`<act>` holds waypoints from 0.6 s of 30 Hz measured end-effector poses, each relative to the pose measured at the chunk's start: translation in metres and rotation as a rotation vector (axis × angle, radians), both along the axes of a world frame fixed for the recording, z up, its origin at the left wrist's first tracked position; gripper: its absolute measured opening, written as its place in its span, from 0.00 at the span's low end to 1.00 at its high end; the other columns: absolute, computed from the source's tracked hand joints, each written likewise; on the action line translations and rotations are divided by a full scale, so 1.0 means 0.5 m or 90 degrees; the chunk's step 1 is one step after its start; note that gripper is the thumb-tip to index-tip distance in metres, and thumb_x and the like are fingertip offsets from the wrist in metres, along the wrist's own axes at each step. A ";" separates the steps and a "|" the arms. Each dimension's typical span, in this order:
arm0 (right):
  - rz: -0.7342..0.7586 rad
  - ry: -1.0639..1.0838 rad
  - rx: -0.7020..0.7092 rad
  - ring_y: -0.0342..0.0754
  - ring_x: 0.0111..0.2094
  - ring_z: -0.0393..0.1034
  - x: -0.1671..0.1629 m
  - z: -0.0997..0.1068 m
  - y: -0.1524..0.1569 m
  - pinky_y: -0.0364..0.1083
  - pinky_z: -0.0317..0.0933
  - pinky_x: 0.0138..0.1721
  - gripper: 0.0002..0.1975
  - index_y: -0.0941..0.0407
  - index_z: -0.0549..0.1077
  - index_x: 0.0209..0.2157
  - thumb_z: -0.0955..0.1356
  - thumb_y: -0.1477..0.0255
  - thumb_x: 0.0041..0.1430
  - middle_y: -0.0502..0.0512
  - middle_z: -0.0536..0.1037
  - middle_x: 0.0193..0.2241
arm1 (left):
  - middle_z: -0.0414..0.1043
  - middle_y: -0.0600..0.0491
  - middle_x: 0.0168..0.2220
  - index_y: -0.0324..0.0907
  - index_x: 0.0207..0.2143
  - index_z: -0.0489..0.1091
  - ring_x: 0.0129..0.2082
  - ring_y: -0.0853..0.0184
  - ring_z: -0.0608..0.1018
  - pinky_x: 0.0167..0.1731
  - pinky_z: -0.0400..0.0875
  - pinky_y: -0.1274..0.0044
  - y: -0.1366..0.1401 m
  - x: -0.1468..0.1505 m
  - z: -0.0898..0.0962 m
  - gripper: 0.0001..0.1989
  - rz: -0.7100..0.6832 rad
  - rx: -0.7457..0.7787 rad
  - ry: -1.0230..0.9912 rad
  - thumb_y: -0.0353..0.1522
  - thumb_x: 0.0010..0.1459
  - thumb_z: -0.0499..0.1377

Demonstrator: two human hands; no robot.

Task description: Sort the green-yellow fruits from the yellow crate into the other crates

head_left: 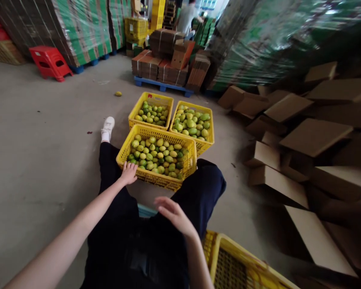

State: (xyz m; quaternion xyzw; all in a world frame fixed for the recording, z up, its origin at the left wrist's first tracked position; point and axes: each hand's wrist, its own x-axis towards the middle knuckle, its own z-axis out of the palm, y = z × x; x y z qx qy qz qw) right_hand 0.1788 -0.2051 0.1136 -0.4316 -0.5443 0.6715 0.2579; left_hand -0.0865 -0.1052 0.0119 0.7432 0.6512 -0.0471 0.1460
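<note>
Between my legs stands a yellow plastic crate (156, 180) holding many green and yellow oval fruits (149, 156); their exact kind is unclear. My left hand (128, 173) grips its near left rim, fingers hooked over the edge. Nearer to me, above my lap, hovers my right hand (173, 214), slightly blurred, with fingers stretched out and nothing visible in it. Directly behind the front crate, two more yellow crates hold similar fruit: a left one (132, 116) and a right one (212, 124).
Another yellow crate (243, 249) sits by my right side. Cardboard boxes (315, 136) lie heaped at right. A blue pallet (162, 85) carries bundled cardboard (174, 72) ahead. One loose fruit (118, 94) and a red stool (49, 62) are on the floor. A person (185, 18) is farther back.
</note>
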 end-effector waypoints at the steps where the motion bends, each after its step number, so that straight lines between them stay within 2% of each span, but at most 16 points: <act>1: -0.003 0.022 -0.028 0.51 0.40 0.74 -0.012 -0.014 -0.021 0.50 0.66 0.47 0.20 0.51 0.77 0.44 0.73 0.54 0.54 0.54 0.81 0.40 | 0.64 0.35 0.59 0.34 0.61 0.60 0.63 0.48 0.62 0.67 0.37 0.55 -0.005 -0.003 -0.004 0.28 -0.001 0.020 -0.006 0.32 0.58 0.54; 4: -0.016 0.063 -0.092 0.52 0.42 0.75 -0.042 -0.040 -0.063 0.52 0.65 0.49 0.20 0.50 0.78 0.43 0.73 0.53 0.52 0.53 0.81 0.40 | 0.67 0.39 0.59 0.39 0.59 0.64 0.62 0.50 0.64 0.67 0.43 0.57 -0.015 -0.014 -0.014 0.26 -0.008 0.073 -0.047 0.29 0.58 0.52; 7: -0.013 0.069 -0.125 0.52 0.41 0.75 -0.050 -0.037 -0.064 0.51 0.65 0.47 0.20 0.50 0.79 0.41 0.74 0.53 0.50 0.53 0.81 0.39 | 0.70 0.41 0.57 0.41 0.57 0.67 0.60 0.51 0.67 0.66 0.48 0.57 -0.015 -0.024 -0.020 0.24 -0.010 0.094 -0.089 0.29 0.58 0.51; 9: -0.040 0.064 -0.144 0.51 0.38 0.75 -0.042 -0.026 -0.045 0.50 0.65 0.43 0.21 0.51 0.79 0.41 0.75 0.53 0.49 0.54 0.81 0.38 | 0.71 0.41 0.56 0.42 0.56 0.68 0.59 0.52 0.68 0.66 0.48 0.57 -0.013 -0.025 -0.022 0.23 -0.005 0.098 -0.097 0.29 0.59 0.51; 13: -0.166 0.059 -0.149 0.49 0.38 0.74 -0.019 -0.020 0.010 0.48 0.66 0.43 0.23 0.53 0.78 0.41 0.75 0.53 0.48 0.56 0.81 0.39 | 0.72 0.43 0.55 0.45 0.56 0.69 0.59 0.52 0.68 0.65 0.47 0.55 -0.011 -0.019 -0.029 0.21 0.007 0.106 -0.115 0.37 0.64 0.49; 18: -0.207 0.066 -0.167 0.48 0.35 0.75 -0.008 -0.071 0.085 0.47 0.66 0.40 0.26 0.54 0.78 0.40 0.75 0.50 0.46 0.56 0.80 0.39 | 0.71 0.41 0.54 0.42 0.58 0.68 0.59 0.52 0.67 0.64 0.46 0.55 -0.009 -0.019 -0.038 0.25 -0.012 0.062 -0.116 0.42 0.66 0.47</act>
